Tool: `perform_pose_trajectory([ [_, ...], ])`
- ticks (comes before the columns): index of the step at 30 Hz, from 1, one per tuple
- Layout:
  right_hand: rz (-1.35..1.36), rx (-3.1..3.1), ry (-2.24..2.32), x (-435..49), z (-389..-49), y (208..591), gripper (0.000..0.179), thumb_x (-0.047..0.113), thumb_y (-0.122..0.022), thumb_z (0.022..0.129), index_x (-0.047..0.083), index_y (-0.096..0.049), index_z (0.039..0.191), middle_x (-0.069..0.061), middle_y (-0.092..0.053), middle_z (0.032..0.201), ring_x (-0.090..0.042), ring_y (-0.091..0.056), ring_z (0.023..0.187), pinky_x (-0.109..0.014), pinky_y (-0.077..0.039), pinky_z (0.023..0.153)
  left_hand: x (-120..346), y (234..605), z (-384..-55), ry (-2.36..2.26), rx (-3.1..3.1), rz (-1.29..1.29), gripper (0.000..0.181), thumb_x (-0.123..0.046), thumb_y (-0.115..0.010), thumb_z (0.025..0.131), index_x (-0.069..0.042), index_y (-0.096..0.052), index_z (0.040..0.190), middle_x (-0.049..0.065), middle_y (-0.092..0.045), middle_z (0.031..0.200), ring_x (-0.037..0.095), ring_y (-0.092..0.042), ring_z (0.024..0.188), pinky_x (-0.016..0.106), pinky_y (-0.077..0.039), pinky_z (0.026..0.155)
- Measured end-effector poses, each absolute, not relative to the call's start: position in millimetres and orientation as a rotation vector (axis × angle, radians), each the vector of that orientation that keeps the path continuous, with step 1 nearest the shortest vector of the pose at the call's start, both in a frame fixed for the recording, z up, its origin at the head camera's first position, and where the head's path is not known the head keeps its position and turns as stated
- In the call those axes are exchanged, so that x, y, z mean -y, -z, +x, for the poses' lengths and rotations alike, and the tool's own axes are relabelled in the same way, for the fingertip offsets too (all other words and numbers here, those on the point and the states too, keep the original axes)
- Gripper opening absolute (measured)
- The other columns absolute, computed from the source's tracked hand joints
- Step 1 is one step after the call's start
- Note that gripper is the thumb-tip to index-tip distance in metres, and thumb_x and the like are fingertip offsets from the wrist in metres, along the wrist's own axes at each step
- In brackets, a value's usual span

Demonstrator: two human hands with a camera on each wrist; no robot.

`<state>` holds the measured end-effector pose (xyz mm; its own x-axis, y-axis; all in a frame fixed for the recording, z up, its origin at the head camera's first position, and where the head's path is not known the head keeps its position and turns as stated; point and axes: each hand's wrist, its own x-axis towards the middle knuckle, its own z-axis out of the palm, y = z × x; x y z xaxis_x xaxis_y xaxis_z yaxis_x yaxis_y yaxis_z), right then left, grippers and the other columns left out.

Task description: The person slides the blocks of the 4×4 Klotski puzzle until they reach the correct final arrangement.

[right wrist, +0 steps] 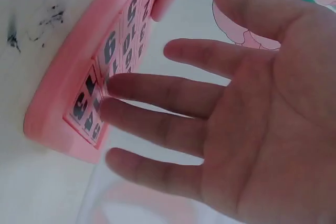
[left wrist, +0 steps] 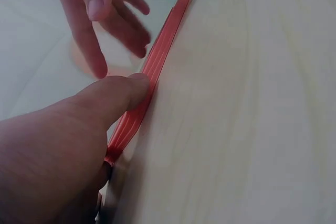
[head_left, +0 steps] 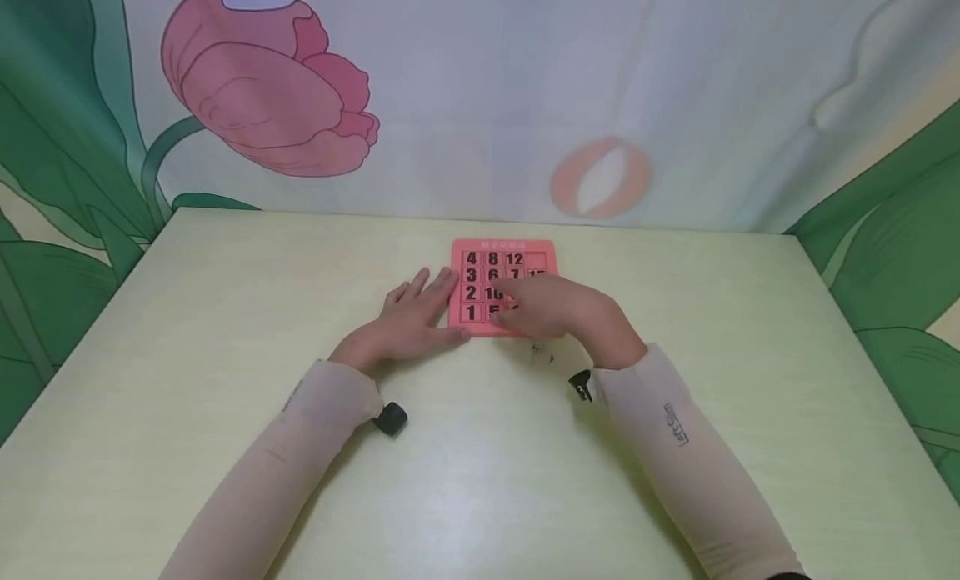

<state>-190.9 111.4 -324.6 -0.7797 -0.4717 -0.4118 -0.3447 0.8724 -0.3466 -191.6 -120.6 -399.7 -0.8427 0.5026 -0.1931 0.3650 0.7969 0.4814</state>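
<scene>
A pink sliding number puzzle (head_left: 492, 259) lies flat on the table, with black numbers on square tiles. Bare pink shows in its top right slot. My left hand (head_left: 412, 317) rests at its left side, fingers spread and fairly straight against that edge. The left thumb (left wrist: 118, 93) touches the puzzle's near side in the left wrist view. Over the right half is my right hand (head_left: 551, 305), which hides several tiles from the head view. Its extended fingers (right wrist: 163, 93) reach toward the tiles in the right wrist view, the middle fingertips right at the tile surface.
The puzzle sits toward the back of a pale wood-grain table (head_left: 480, 480). Behind it hangs a curtain (head_left: 465, 105) printed with a pink flower and green leaves. Dark marks (right wrist: 39, 32) show on the tabletop near the puzzle. Black wrist devices (head_left: 391, 419) stick out at both cuffs.
</scene>
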Motion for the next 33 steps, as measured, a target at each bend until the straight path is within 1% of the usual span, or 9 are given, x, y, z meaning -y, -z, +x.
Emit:
perform_pose_trajectory([
  [4,-0.647,-2.634,0.386,-108,-198,332,0.065,0.037,-0.053,0.105,0.012,-0.030,0.160,-0.016,-0.027,0.164,-0.033,-0.023,0.150,-0.054,-0.022,0.118,121,400,-191,-0.619,-2.677,0.662,0.093,-0.063,-0.050,0.097,-0.016,-0.005,0.164,0.003,-0.001,0.170,0.028,0.012,0.153,0.052,0.005,0.120],
  [8,-0.653,-2.676,0.364,-108,-209,346,0.075,0.045,-0.053,0.104,0.013,-0.019,0.163,-0.018,-0.013,0.167,-0.035,-0.006,0.153,-0.059,-0.016,0.118,121,402,-191,-0.626,-2.661,0.647,0.094,-0.064,-0.050,0.097,-0.017,-0.005,0.164,0.001,0.000,0.170,0.028,0.012,0.153,0.052,0.004,0.120],
  [14,-0.640,-2.639,0.349,-108,-216,353,0.082,0.055,-0.053,0.100,0.019,-0.015,0.164,-0.012,-0.014,0.168,-0.030,-0.008,0.154,-0.056,-0.015,0.119,121,403,-192,-0.630,-2.662,0.638,0.095,-0.066,-0.051,0.096,-0.018,-0.005,0.164,0.000,0.000,0.170,0.027,0.013,0.153,0.052,0.006,0.120],
  [16,-0.598,-2.640,0.362,-110,-217,352,0.083,0.055,-0.054,0.100,0.018,-0.016,0.164,-0.010,-0.019,0.167,-0.029,-0.013,0.153,-0.059,-0.015,0.118,121,402,-193,-0.628,-2.666,0.643,0.095,-0.065,-0.051,0.096,-0.018,-0.005,0.164,0.001,0.000,0.170,0.027,0.013,0.153,0.052,0.006,0.120],
  [18,-0.521,-2.661,0.348,-114,-217,350,0.083,0.054,-0.056,0.100,0.018,-0.017,0.164,-0.011,-0.028,0.164,-0.030,-0.026,0.149,-0.063,-0.017,0.117,121,400,-193,-0.626,-2.668,0.648,0.095,-0.065,-0.051,0.096,-0.018,-0.005,0.164,0.001,0.000,0.170,0.027,0.012,0.153,0.051,0.006,0.120],
  [21,-0.420,-2.708,0.281,-119,-218,346,0.083,0.052,-0.057,0.100,0.017,-0.017,0.164,-0.014,-0.037,0.159,-0.036,-0.032,0.145,-0.070,-0.017,0.113,122,399,-193,-0.637,-2.670,0.656,0.094,-0.063,-0.051,0.097,-0.018,-0.005,0.164,0.002,0.000,0.170,0.027,0.012,0.153,0.051,0.006,0.120],
  [24,-0.436,-2.735,0.257,-118,-219,345,0.080,0.050,-0.055,0.101,0.016,-0.018,0.164,-0.017,-0.032,0.161,-0.039,-0.026,0.147,-0.070,-0.018,0.113,122,398,-193,-0.641,-2.672,0.657,0.093,-0.063,-0.051,0.097,-0.017,-0.005,0.164,0.002,0.000,0.169,0.028,0.012,0.153,0.051,0.005,0.120],
  [27,-0.561,-2.717,0.283,-110,-219,346,0.077,0.049,-0.052,0.103,0.012,-0.020,0.163,-0.018,-0.018,0.166,-0.038,-0.009,0.152,-0.066,-0.017,0.115,122,398,-193,-0.632,-2.675,0.662,0.093,-0.063,-0.051,0.097,-0.017,-0.005,0.164,0.002,0.000,0.169,0.028,0.012,0.153,0.052,0.005,0.120],
  [33,-0.655,-2.686,0.230,-91,-216,351,0.074,0.049,-0.046,0.105,0.007,-0.023,0.161,-0.013,-0.014,0.167,-0.038,-0.004,0.153,-0.058,-0.014,0.119,122,401,-192,-0.632,-2.671,0.652,0.092,-0.063,-0.050,0.097,-0.018,-0.006,0.164,-0.001,0.000,0.169,0.026,0.012,0.153,0.051,0.004,0.120],
])
